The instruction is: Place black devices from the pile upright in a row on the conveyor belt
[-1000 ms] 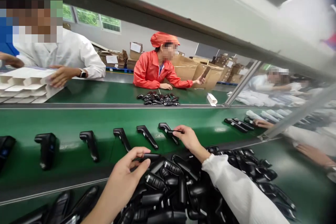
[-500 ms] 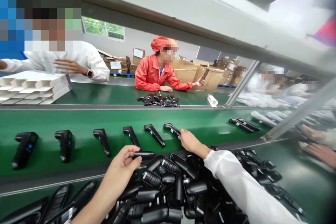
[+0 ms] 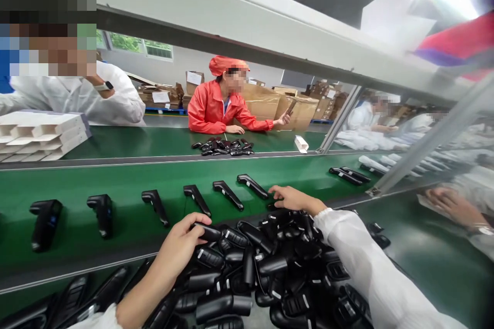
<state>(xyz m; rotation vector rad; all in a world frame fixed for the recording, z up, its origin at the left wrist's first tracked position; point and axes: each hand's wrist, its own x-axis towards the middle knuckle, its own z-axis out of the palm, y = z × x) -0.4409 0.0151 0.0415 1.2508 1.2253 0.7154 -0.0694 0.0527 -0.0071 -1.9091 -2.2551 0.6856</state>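
Observation:
My left hand (image 3: 184, 236) has its thumb and fingers closed round a black handheld device (image 3: 210, 233) at the near edge of the belt, over the pile. My right hand (image 3: 294, 198) is held above the belt with its fingers stretched out. Its fingertips are close to the end of a black pistol-shaped device (image 3: 251, 186) lying on the green belt (image 3: 127, 177); whether they touch it is unclear. To the left, several more such devices (image 3: 227, 194) lie spaced in a row. Below both hands is a heap of black devices (image 3: 247, 267), some with small white labels.
Across the belt, a person in red (image 3: 216, 105) holds a dark item beside a small pile of devices (image 3: 222, 145). White boxes (image 3: 42, 133) are stacked at the left near another person. A slanted metal post (image 3: 339, 121) and an overhead beam (image 3: 193, 15) cross the view.
My right hand has let go of the device on the belt and moved off to its right, fingers extended. The device in my left hand is now lower, nearer the heap.

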